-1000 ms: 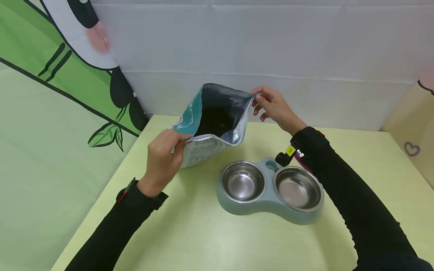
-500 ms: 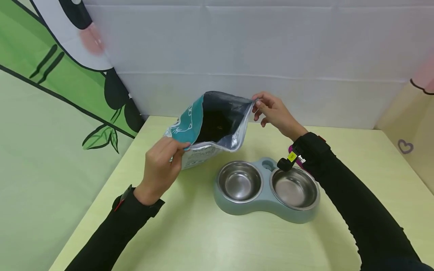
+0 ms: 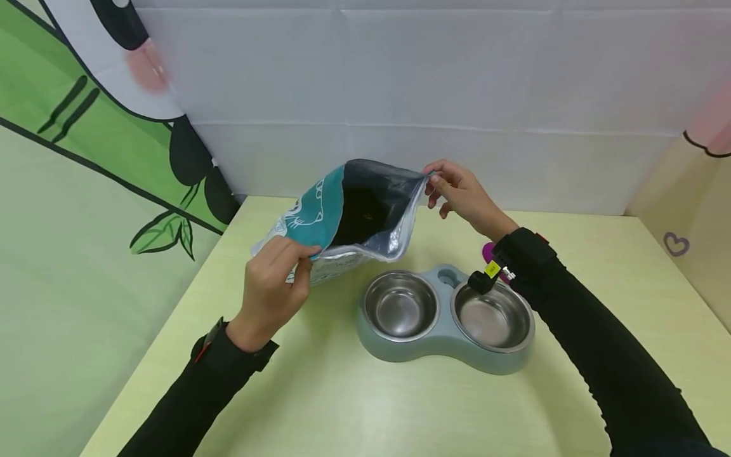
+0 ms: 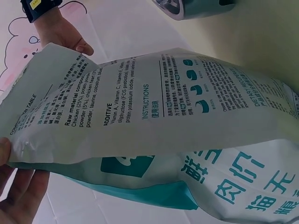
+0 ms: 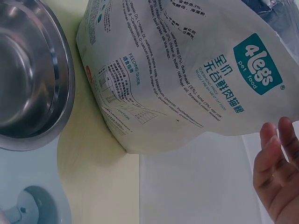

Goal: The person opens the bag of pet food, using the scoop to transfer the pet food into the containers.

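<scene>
A white and teal pet food bag leans with its wide mouth toward me. Its inside is silver, and dark contents, hard to make out, lie deep within. My left hand pinches the near left edge of the mouth between thumb and fingers. At the far right corner, my right hand pinches the rim. Printed ingredient text covers the bag in the left wrist view. In the right wrist view the bag reads "4legs pet food", with my right hand at its edge.
A blue-grey double feeder with two steel bowls, a left bowl and a right bowl, stands in front of the bag on the pale table. A purple object is partly hidden behind my right wrist. A white cloth backdrop hangs behind.
The bag's mouth has lowered and tilted further toward the feeder, showing more of the teal side. Both hands moved down slightly, keeping their hold. The view shifted a little.
</scene>
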Demonstrator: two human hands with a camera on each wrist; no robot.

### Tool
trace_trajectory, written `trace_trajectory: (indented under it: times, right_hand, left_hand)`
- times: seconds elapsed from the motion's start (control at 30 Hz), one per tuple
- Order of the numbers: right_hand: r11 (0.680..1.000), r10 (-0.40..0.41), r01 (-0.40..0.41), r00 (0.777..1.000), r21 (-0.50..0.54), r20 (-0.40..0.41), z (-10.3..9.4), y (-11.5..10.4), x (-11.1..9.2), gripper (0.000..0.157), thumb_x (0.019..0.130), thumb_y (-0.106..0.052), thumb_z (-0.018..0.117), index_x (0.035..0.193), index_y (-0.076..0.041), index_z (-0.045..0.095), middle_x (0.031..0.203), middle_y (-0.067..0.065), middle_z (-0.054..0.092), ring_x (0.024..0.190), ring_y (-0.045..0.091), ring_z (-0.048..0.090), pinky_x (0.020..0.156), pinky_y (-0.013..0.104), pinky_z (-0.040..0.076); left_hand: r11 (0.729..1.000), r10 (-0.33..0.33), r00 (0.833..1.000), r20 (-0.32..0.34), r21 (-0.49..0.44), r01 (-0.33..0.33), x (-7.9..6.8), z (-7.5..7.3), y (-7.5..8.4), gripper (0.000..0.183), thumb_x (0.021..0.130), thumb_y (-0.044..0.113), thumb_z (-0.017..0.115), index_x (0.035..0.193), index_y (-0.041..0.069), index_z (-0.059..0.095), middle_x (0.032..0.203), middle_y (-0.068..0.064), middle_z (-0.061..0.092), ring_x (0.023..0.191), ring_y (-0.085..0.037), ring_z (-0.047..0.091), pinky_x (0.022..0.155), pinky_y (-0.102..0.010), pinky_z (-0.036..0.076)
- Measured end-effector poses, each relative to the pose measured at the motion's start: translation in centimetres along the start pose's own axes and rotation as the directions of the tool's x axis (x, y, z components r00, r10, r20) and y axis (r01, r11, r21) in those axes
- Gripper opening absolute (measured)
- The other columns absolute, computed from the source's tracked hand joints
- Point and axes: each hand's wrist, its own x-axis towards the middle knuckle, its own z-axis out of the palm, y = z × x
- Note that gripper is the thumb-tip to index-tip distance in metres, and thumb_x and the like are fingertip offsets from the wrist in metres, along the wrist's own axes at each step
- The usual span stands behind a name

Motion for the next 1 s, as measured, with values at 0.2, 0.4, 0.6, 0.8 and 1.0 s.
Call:
trace_trajectory:
  times: [0.2,0.4,0.6,0.8,1.0]
  right_hand:
    - [1.000,0.002,-0.001,1.000,0.009,-0.011,-0.3,0.0,-0.4,0.025,0.094,-0.025,0.043,0.115,-0.012,0.049,0.093,0.016,0.047,0.076,0.029,0.051,0.052,0.028,0.045]
    - [1.000,0.013,-0.013,1.000,0.004,-0.023,-1.1,-0.2,-1.2,0.028,0.093,-0.026,0.045,0.119,-0.015,0.051,0.093,0.016,0.048,0.076,0.028,0.051,0.053,0.029,0.045]
    - [0.994,0.047,-0.051,0.998,-0.094,-0.045,-2.0,-0.7,-2.2,0.036,0.092,-0.019,0.050,0.128,-0.023,0.045,0.095,0.017,0.051,0.078,0.029,0.052,0.056,0.030,0.048]
    - [0.975,0.115,-0.126,0.991,-0.184,-0.067,-2.6,-1.2,-3.1,0.034,0.092,-0.017,0.050,0.126,-0.017,0.044,0.096,0.016,0.053,0.079,0.028,0.053,0.060,0.031,0.049]
    - [0.967,0.143,-0.156,0.987,-0.203,-0.078,-3.0,-1.5,-4.0,0.033,0.093,-0.016,0.048,0.125,-0.016,0.043,0.096,0.015,0.053,0.081,0.028,0.053,0.063,0.031,0.050]
  left_hand:
    - [1.000,0.023,1.000,-0.019,-0.010,-0.024,0.2,0.6,0.0,0.015,0.076,-0.006,0.057,0.088,0.002,0.060,0.078,-0.011,0.061,0.072,-0.025,0.057,0.066,-0.046,0.052]
    - [0.998,0.045,0.998,-0.037,-0.030,-0.046,0.5,1.3,-0.1,0.018,0.074,-0.009,0.057,0.088,0.002,0.060,0.077,-0.010,0.060,0.072,-0.025,0.057,0.063,-0.045,0.052]
    - [0.999,0.017,1.000,-0.025,-0.044,-0.018,0.6,1.3,-0.1,0.015,0.077,-0.007,0.056,0.088,0.003,0.060,0.076,-0.011,0.059,0.071,-0.024,0.055,0.061,-0.044,0.051]
    - [1.000,0.015,0.999,-0.029,0.000,-0.015,0.3,0.1,-0.4,0.012,0.079,-0.003,0.057,0.089,0.001,0.060,0.078,-0.014,0.059,0.073,-0.026,0.055,0.065,-0.046,0.052]
    - [1.000,-0.003,0.999,-0.048,0.019,0.004,0.2,-1.3,-0.7,0.013,0.079,-0.003,0.057,0.090,0.000,0.061,0.080,-0.016,0.060,0.074,-0.028,0.056,0.067,-0.049,0.051]
